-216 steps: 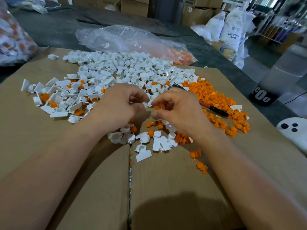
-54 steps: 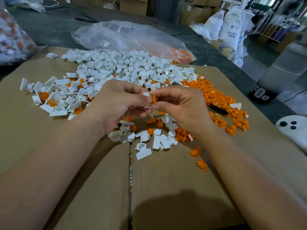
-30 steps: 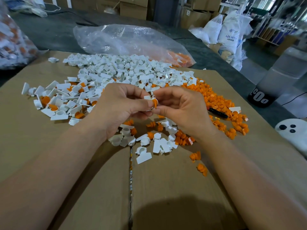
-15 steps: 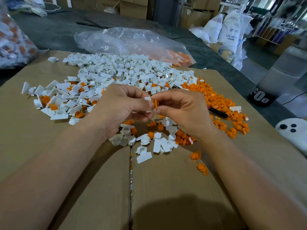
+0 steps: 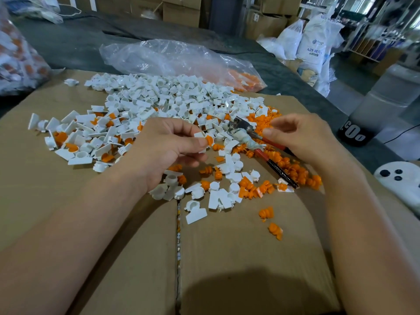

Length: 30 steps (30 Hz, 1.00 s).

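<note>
My left hand (image 5: pixel 168 151) pinches a small white plastic piece with an orange plug (image 5: pixel 208 140) seated in it, held above the cardboard (image 5: pixel 238 258). My right hand (image 5: pixel 302 137) hovers to the right with loosely curled fingers and holds nothing; it is just above the red handles of a pair of pliers (image 5: pixel 261 146). A large heap of white pieces (image 5: pixel 163 98) lies behind my hands. A spread of orange plugs (image 5: pixel 293 164) lies to the right. Mixed white and orange pieces (image 5: pixel 222 185) are scattered below my hands.
A clear plastic bag (image 5: pixel 181 62) with orange plugs lies behind the heap. Another filled bag (image 5: pixel 18 60) is at the far left. A white device (image 5: pixel 400 180) with dark buttons and a dark-based container (image 5: pixel 372 114) stand at the right. White sacks (image 5: pixel 313 46) sit beyond.
My right hand has let go of the orange plug and drawn away to the right, uncovering the pliers. The plug now sits in the white piece in my left hand.
</note>
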### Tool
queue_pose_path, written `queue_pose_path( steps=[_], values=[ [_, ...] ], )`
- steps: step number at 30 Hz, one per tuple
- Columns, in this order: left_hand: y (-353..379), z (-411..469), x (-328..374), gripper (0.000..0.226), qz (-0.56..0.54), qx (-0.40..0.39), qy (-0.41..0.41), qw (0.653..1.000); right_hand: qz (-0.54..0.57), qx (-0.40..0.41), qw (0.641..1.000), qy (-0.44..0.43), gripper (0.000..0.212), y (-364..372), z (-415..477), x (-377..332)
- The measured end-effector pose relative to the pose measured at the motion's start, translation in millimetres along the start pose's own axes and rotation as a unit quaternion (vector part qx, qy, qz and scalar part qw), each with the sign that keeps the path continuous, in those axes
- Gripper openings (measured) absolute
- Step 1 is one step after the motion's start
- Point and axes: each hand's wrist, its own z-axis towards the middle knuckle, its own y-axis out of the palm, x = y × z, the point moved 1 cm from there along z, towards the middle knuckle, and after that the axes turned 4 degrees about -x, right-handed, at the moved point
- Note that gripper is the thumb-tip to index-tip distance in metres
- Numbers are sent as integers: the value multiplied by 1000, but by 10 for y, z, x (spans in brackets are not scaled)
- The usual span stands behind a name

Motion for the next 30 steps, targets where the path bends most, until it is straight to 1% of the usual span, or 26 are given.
queue_pose_path(
  steps=[2,4,5,6,9,12,15,19,21,23,27,30],
  values=[
    [5,3,0,11,2,2,1,1000,-45,-77,995,42,63,-15,14,60],
    [2,6,-1,11,4,4,1,1000,-107,-136,983,56,82,1,3,35],
    [-3,9,-1,10,4,6,1,1000,-131,-155,977,60,87,17,-4,16],
    [-7,12,-1,10,1,9,1,1000,-148,-168,973,65,88,38,-11,0],
    [-10,16,-4,11,-4,12,0,1000,-193,-180,962,65,81,102,-22,-2],
    [-11,12,-13,11,-4,12,1,1000,-212,-153,963,64,73,141,-8,8],
    [-18,11,-16,11,-5,15,3,1000,-198,-116,971,70,66,152,6,-13],
    [-19,7,-17,11,-14,25,9,1000,-191,-40,979,59,42,147,8,-52],
    [-19,10,-13,11,-26,35,15,999,-189,-26,981,48,38,150,13,-64],
    [-27,22,-11,11,-37,54,23,998,-163,-7,986,20,38,154,20,-87],
    [-33,42,-18,14,-69,99,44,992,-89,56,993,-62,42,139,-31,-192],
    [-29,65,-26,17,-102,126,61,985,-78,45,990,-113,36,153,-85,-268]
  ],
)
